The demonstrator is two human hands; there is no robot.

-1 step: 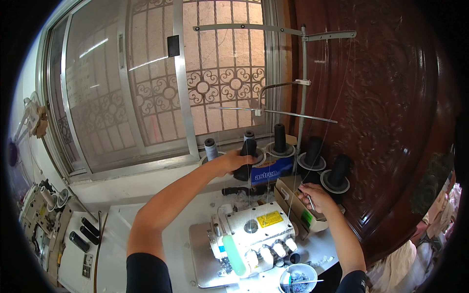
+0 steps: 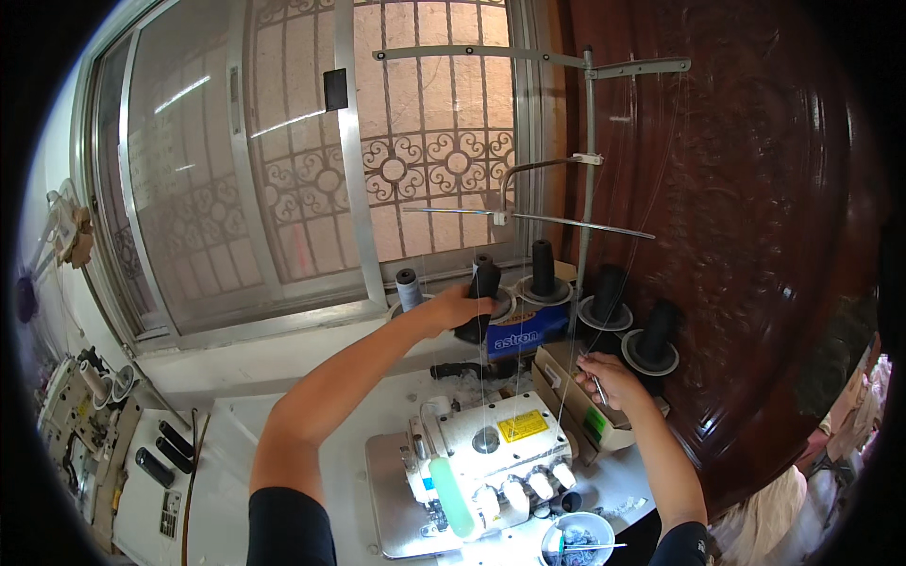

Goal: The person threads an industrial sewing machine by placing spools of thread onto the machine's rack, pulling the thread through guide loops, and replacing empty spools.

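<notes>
A black cone (image 2: pixel 484 281) is gripped by the left hand (image 2: pixel 464 309), fingers wrapped round it, behind the sewing machine (image 2: pixel 469 424) and beside a blue box (image 2: pixel 555 321). A slim metal tool (image 2: pixel 598 387) is held in the right hand's (image 2: pixel 618 379) curled fingers, near a carton (image 2: pixel 618 439).

There was open room over the smooth white table top (image 2: pixel 345 481) between the left arm (image 2: pixel 330 396) and the flat, shiny metal plate (image 2: pixel 387 509) under the white metal sewing machine (image 2: pixel 462 436). Between the left hand (image 2: pixel 464 309), wrapped around a tall black thread cone (image 2: pixel 484 281), and the right hand (image 2: pixel 615 379), pinching a thin silver tool (image 2: pixel 598 388), some thin threads (image 2: pixel 484 389) hung down, and a blue cardboard box (image 2: pixel 533 330) and a brown cardboard box (image 2: pixel 550 379) stood in the way. Two more fat black cones (image 2: pixel 653 332) blocked the space behind the right hand, and a long silver rod (image 2: pixel 585 224) crossed above both hands.
</notes>
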